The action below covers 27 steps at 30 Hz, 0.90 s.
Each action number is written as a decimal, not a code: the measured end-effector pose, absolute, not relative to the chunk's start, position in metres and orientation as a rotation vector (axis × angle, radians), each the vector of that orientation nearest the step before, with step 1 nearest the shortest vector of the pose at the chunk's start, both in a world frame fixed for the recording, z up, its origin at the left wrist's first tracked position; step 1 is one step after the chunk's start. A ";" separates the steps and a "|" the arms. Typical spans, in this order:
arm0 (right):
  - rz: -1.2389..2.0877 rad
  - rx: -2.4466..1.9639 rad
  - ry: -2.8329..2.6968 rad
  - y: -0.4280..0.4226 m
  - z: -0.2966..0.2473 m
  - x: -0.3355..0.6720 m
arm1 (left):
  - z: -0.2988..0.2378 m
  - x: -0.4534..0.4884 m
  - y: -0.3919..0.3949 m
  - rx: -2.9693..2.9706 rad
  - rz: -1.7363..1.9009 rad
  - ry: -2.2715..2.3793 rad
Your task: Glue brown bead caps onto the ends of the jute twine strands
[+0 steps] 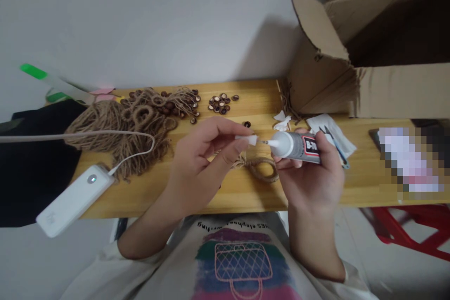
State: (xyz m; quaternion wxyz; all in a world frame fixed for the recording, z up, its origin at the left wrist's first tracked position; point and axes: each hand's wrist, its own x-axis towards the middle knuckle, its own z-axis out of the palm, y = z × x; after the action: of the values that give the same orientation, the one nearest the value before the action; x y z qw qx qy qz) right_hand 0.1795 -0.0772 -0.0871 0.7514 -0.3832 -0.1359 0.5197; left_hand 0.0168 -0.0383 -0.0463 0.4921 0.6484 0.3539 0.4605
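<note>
My right hand (312,173) is wrapped round a grey glue tube (298,145) with a white nozzle that points left. My left hand (207,150) pinches the tube's small white cap (250,139) between thumb and fingers, just off the nozzle's metal tip. Below the two hands a jute twine ring (262,168) lies on the wooden table (147,197). One dark bead (247,124) lies just above the cap.
A pile of jute twine loops (140,117) and brown beads (220,103) lies at the back left. A white power bank (72,199) with a cable overhangs the front left edge. An open cardboard box (369,56) stands at the back right, white paper scraps (326,126) beside it.
</note>
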 end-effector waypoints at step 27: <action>0.867 -0.925 -0.441 -0.076 -0.083 0.180 | -0.050 0.012 -0.035 1.759 1.101 0.973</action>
State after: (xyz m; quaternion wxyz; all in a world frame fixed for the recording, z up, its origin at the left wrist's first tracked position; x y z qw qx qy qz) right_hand 0.1799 -0.0761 -0.0826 0.7832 -0.4284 -0.2041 0.4017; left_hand 0.0119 -0.0350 -0.0498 0.4123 0.6991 0.3867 0.4379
